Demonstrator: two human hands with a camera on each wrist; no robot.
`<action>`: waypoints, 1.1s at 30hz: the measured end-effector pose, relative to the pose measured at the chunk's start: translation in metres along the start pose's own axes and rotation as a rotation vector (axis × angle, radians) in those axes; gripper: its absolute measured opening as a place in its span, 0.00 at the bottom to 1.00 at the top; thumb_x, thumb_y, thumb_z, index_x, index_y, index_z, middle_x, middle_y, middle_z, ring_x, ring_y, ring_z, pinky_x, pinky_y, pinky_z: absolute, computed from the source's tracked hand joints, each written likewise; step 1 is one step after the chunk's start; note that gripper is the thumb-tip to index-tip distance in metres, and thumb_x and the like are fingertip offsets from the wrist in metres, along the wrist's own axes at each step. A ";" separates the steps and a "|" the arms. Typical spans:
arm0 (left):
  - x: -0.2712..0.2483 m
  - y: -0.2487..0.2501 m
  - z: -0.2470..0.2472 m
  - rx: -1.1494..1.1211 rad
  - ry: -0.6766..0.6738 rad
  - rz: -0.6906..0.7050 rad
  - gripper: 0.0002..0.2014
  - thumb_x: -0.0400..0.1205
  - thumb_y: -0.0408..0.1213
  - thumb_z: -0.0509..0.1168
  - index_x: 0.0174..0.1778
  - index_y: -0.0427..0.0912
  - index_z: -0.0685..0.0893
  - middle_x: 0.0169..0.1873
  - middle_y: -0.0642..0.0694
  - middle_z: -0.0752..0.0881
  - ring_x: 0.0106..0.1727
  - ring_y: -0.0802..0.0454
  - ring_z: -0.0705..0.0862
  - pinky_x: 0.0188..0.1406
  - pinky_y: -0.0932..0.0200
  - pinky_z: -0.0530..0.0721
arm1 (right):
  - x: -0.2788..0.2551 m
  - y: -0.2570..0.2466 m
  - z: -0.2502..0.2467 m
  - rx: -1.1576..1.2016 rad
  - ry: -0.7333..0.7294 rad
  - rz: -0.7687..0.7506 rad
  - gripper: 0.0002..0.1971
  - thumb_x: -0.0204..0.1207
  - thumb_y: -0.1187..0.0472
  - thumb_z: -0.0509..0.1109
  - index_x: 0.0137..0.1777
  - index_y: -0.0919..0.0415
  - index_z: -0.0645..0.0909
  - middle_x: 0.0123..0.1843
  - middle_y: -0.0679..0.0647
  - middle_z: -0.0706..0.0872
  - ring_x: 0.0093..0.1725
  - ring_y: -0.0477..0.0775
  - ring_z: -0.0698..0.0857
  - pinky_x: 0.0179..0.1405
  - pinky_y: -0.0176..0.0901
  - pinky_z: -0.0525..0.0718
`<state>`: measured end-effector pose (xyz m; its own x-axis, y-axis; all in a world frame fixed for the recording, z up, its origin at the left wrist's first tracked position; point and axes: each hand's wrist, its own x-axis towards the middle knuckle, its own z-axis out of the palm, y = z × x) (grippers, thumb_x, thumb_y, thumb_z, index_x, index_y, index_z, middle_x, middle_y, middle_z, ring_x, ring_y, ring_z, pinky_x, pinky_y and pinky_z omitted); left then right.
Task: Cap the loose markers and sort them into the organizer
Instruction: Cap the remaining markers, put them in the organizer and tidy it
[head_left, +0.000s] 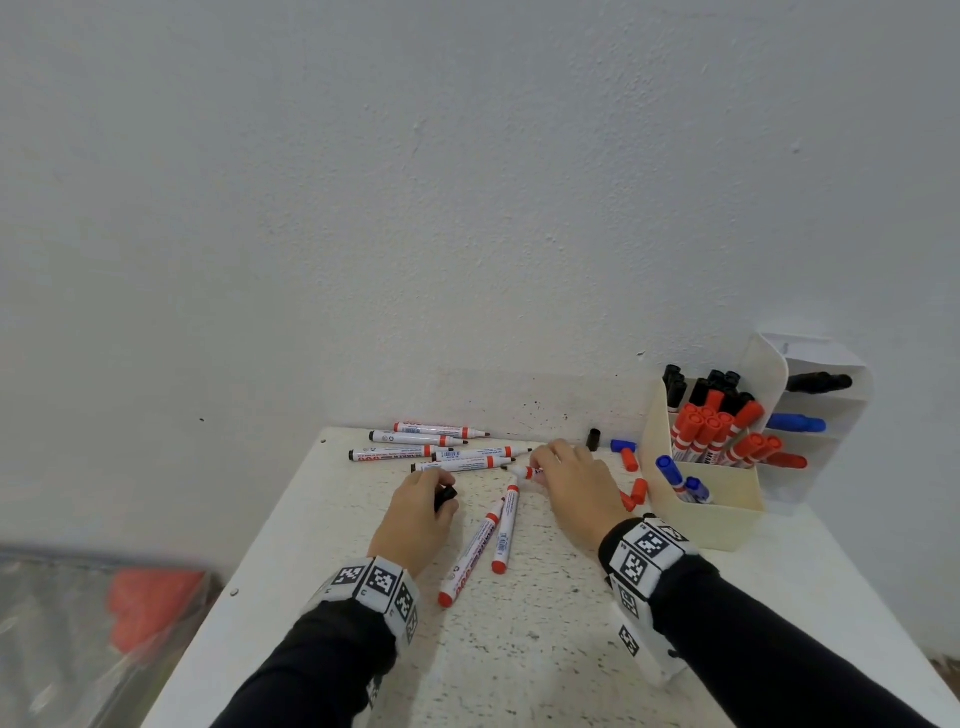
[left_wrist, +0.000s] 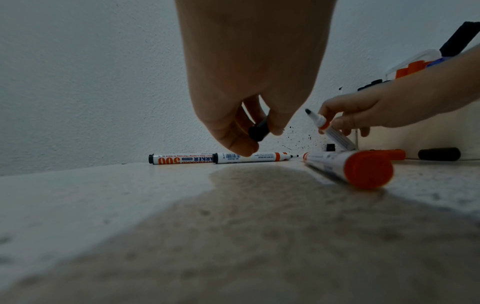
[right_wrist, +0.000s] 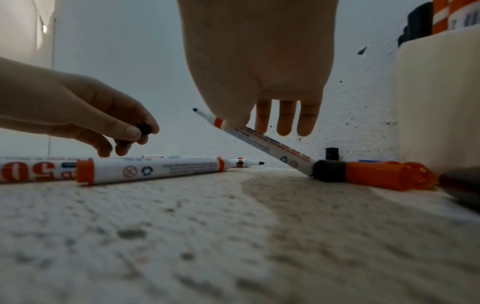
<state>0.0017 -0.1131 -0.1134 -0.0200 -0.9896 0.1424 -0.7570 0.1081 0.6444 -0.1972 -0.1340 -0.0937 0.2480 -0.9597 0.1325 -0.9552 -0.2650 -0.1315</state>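
The left hand (head_left: 415, 512), lower centre of the head view, pinches a loose black cap (left_wrist: 258, 131) between thumb and fingertips, clear of the tabletop (head_left: 519, 649). The right hand (head_left: 576, 488), just right of centre, pinches an uncapped black-tipped whiteboard marker (right_wrist: 265, 142) near its nib end. The marker is tilted, nib up and toward the left hand, with its tail end still low near the loose caps at the right of the right wrist view. The two hands are apart; cap and nib are not yet joined.

The cream organizer (head_left: 727, 525) stands at the right of the head view, already holding black, red and blue capped markers in separate compartments. Several uncapped markers (head_left: 415, 439) lie in a loose row near the wall at centre frame, and two red-ended ones (head_left: 488, 540) lie between the hands.

Risks, as judged:
- The exposed nib may touch fingers or the tabletop during alignment and leave ink.
- A cap offered at an angle may seat only partly and work loose later in the organizer.
- The tail may sweep the orange caps (right_wrist: 384, 174) beside it and scatter them toward the table edge.
- Sleeves passing low may roll the round markers lying between the hands.
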 end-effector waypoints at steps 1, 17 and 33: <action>0.000 0.001 0.000 -0.001 0.000 -0.003 0.14 0.83 0.36 0.61 0.64 0.43 0.75 0.63 0.45 0.78 0.61 0.52 0.77 0.63 0.63 0.74 | 0.000 -0.004 -0.002 0.015 0.009 -0.013 0.16 0.82 0.63 0.57 0.69 0.53 0.66 0.68 0.52 0.75 0.65 0.55 0.73 0.65 0.49 0.72; -0.008 0.017 -0.009 -0.335 0.160 0.072 0.10 0.78 0.30 0.68 0.41 0.50 0.75 0.41 0.52 0.81 0.43 0.54 0.84 0.44 0.67 0.83 | -0.019 -0.027 -0.007 0.295 -0.020 -0.035 0.12 0.86 0.55 0.50 0.65 0.51 0.69 0.61 0.47 0.76 0.55 0.48 0.78 0.66 0.50 0.68; -0.009 0.023 -0.005 -0.526 0.152 0.065 0.12 0.80 0.29 0.65 0.40 0.52 0.74 0.41 0.51 0.85 0.42 0.55 0.88 0.42 0.60 0.88 | -0.024 -0.020 -0.012 0.424 0.012 -0.036 0.10 0.85 0.56 0.52 0.61 0.52 0.72 0.50 0.41 0.73 0.46 0.42 0.75 0.66 0.48 0.68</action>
<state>-0.0122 -0.1012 -0.0962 0.0687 -0.9586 0.2763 -0.3281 0.2398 0.9137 -0.1858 -0.1042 -0.0823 0.2759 -0.9486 0.1551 -0.7944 -0.3159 -0.5189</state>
